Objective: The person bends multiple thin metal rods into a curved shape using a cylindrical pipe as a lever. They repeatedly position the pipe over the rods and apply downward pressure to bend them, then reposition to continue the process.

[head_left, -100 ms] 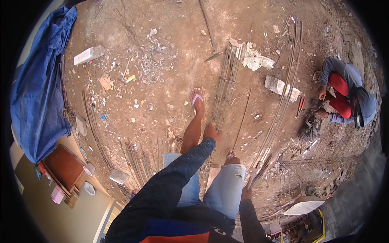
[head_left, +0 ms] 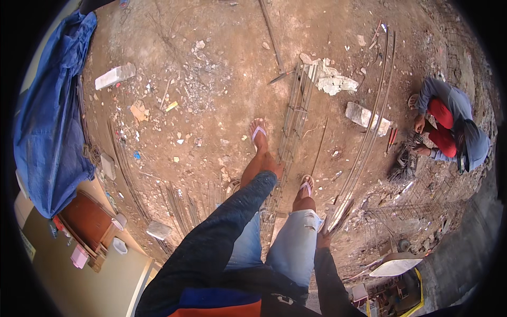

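Note:
A long narrow rebar cage (head_left: pixel 297 110) lies on the dirt, passing between my legs. My left hand (head_left: pixel 272 165) hangs low against the cage's left side. Its fingers look curled, but what they hold, if anything, is hidden. Beside my right knee, my right hand (head_left: pixel 323 241) is closed round a bundle of thin metal rods (head_left: pixel 340 213), which points away from me. Long steel bars (head_left: pixel 374 113) run along the ground just beyond that bundle. My sandalled feet stand on either side of the cage.
At the right a person (head_left: pixel 454 119) crouches over a dark wire bundle (head_left: pixel 404 165), with red-handled pliers (head_left: pixel 392 138) close by. Concrete blocks (head_left: pixel 367 118) (head_left: pixel 115 76), broken rubble (head_left: pixel 334 80) and a hammer-like tool (head_left: pixel 280 74) lie about. A blue tarp (head_left: pixel 50 116) covers the left side.
My left hand has shifted slightly up and left along the cage. My right knee has moved, showing more of my right foot. The rod bundle has tilted a little in my right hand.

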`<action>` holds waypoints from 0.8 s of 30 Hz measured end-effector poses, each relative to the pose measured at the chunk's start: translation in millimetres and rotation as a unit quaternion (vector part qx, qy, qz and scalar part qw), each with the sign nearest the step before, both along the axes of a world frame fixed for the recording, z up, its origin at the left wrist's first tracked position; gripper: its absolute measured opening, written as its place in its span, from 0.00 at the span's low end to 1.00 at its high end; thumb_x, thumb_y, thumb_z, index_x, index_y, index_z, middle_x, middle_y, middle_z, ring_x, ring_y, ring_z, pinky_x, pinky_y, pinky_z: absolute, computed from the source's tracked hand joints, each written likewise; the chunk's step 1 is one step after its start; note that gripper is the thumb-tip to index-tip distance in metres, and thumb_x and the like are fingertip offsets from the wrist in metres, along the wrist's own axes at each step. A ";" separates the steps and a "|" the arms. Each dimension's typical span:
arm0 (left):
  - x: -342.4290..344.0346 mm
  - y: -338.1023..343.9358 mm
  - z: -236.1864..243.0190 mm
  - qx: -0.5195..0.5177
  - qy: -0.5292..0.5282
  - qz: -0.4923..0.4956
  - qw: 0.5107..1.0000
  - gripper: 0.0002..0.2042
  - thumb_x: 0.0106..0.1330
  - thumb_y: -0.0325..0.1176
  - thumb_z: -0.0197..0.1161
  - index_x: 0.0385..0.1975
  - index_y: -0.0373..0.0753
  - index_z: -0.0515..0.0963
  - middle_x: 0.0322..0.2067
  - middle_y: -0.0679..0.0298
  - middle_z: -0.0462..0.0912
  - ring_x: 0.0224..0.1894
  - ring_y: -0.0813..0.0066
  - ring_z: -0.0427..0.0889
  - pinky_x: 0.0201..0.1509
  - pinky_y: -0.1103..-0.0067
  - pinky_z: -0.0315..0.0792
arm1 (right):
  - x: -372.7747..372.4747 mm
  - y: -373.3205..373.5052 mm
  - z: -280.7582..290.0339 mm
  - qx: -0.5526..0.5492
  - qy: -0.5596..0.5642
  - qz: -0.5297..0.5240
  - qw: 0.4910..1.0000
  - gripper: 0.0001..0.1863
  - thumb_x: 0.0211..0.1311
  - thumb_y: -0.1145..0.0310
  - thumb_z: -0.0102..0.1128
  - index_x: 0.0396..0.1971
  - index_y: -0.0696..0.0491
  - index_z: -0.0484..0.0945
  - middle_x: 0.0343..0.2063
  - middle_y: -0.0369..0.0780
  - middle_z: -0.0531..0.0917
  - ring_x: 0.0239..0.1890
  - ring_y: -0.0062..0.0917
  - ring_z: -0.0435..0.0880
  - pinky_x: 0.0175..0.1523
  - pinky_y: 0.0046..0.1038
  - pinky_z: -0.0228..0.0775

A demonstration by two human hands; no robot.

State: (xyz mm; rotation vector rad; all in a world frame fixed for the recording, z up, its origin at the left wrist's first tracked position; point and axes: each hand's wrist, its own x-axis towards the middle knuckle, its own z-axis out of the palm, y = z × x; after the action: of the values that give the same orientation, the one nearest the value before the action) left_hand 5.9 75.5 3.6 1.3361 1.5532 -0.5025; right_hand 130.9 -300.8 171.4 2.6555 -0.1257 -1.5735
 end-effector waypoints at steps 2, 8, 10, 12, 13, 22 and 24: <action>-3.2 36.3 -0.5 0.054 -0.026 0.024 0.998 0.38 0.55 0.43 0.70 0.60 0.26 0.62 0.56 0.36 0.70 0.60 0.40 0.73 0.64 0.60 0.71 | 20.2 53.1 -18.5 0.079 -0.078 0.010 0.994 0.23 0.58 0.63 0.60 0.50 0.62 0.76 0.38 0.55 0.84 0.44 0.49 0.84 0.50 0.44 0.75; 10.4 88.3 -31.1 -0.040 -0.034 0.109 0.993 0.43 0.55 0.43 0.70 0.63 0.20 0.57 0.61 0.31 0.64 0.61 0.38 0.71 0.66 0.62 0.69 | 134.0 219.6 -73.2 0.122 -0.090 -0.075 0.986 0.13 0.59 0.65 0.58 0.38 0.58 0.74 0.24 0.46 0.79 0.21 0.35 0.83 0.25 0.38 0.75; 30.0 105.8 -40.4 0.002 -0.016 0.022 1.000 0.45 0.55 0.44 0.70 0.64 0.19 0.56 0.62 0.31 0.64 0.62 0.39 0.71 0.68 0.62 0.67 | 173.1 273.6 -105.3 0.112 -0.157 0.019 0.981 0.13 0.60 0.64 0.58 0.37 0.58 0.73 0.23 0.46 0.79 0.22 0.35 0.83 0.28 0.39 0.77; 54.6 116.1 -29.8 0.111 0.010 -0.062 0.992 0.46 0.55 0.45 0.71 0.65 0.19 0.55 0.62 0.31 0.64 0.63 0.40 0.70 0.69 0.63 0.66 | 217.8 319.4 -129.5 0.144 -0.161 0.106 0.971 0.20 0.60 0.61 0.60 0.45 0.61 0.75 0.31 0.55 0.82 0.37 0.49 0.85 0.45 0.45 0.77; 73.8 130.1 -25.0 0.128 0.034 -0.078 0.988 0.46 0.54 0.45 0.71 0.64 0.19 0.56 0.62 0.31 0.64 0.64 0.40 0.70 0.69 0.63 0.66 | 243.5 354.2 -151.1 0.136 -0.177 0.143 0.964 0.23 0.60 0.61 0.61 0.48 0.63 0.75 0.34 0.59 0.83 0.43 0.53 0.84 0.50 0.46 0.75; 219.4 206.9 -150.4 0.084 -0.024 0.226 0.970 0.33 0.51 0.43 0.72 0.52 0.25 0.70 0.52 0.41 0.74 0.55 0.46 0.76 0.61 0.64 0.72 | 417.6 590.2 -369.8 0.148 -0.145 0.289 0.935 0.26 0.61 0.53 0.58 0.45 0.63 0.76 0.41 0.62 0.83 0.49 0.59 0.81 0.55 0.49 0.72; 227.8 223.2 -192.9 0.071 -0.056 0.275 0.957 0.31 0.51 0.42 0.72 0.51 0.27 0.71 0.51 0.42 0.75 0.54 0.47 0.76 0.61 0.64 0.71 | 450.2 633.1 -427.2 0.163 -0.135 0.344 0.915 0.28 0.61 0.50 0.58 0.46 0.63 0.76 0.43 0.62 0.83 0.49 0.56 0.82 0.56 0.48 0.72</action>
State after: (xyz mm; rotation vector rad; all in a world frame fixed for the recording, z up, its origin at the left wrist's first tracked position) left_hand 233.7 298.7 -189.3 0.9505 1.7964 0.0332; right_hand 581.1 332.3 -255.8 2.6535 1.0258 -1.0555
